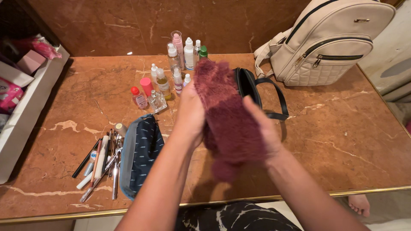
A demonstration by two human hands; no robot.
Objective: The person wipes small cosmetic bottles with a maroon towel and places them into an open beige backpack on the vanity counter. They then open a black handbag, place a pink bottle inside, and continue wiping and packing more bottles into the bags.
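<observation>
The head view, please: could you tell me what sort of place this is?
Probably a home dressing or vanity counter: a brown marble counter holds small toiletry bottles, pencils and brushes and a cream backpack.

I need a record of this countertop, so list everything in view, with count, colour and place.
fuzzy pouch: one, maroon, held up between both hands over the middle of the countertop
patterned pouch: one, navy with pale marks and a grey edge, front left of centre
black bag: one, black with a strap, behind the fuzzy pouch
backpack: one, cream, quilted, back right against the wall
bottles: about a dozen, clear, white, pink, red and green capped, back centre
pencils and tools: a cluster, black, white, red and metal, front left
tray: one, white, left edge, holding pink items
countertop: one, brown marble
left hand: on the pouch's left side
right hand: on the pouch's right side
</observation>
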